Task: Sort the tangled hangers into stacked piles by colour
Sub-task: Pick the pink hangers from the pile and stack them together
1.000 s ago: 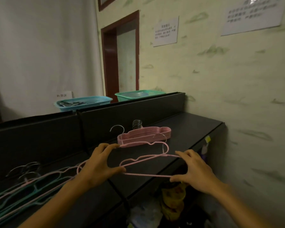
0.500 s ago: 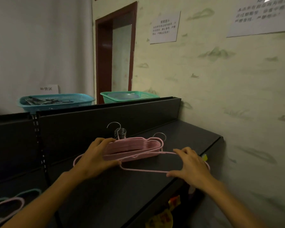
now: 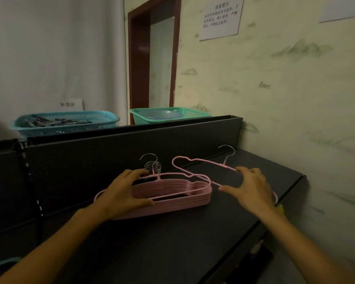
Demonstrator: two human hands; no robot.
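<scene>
On the dark shelf top (image 3: 172, 242), close against the black back panel (image 3: 111, 156), lies a neat stack of pink hangers (image 3: 172, 196), their metal hooks (image 3: 153, 167) bunched together and standing up at the rear. The left hand (image 3: 123, 194) rests over the left end of this stack — fingers spread across the top hanger towards the hooks, thumb curled round the near edge, so the hand grips the pile from above.

Just to the right, a single pink hanger (image 3: 195, 162) is tilted, its left shoulder raised above the stack and its own hook (image 3: 228, 152) pointing up towards the wall. The right hand (image 3: 252, 189) holds it by the right part of its frame: the fingers curl over the upper wire and the thumb reaches under the lower bar. The hanger's far right end peeps out beyond the wrist, near the shelf edge.

Behind the back panel sit two plastic baskets — a blue basket (image 3: 66, 123) with dark items inside and a green basket (image 3: 170, 114). A brown door frame (image 3: 134, 58) stands beyond them, and a printed notice (image 3: 220, 17) is fixed to the patterned wall. At the lower left corner, a teal hanger (image 3: 2, 263) shows only in part.
</scene>
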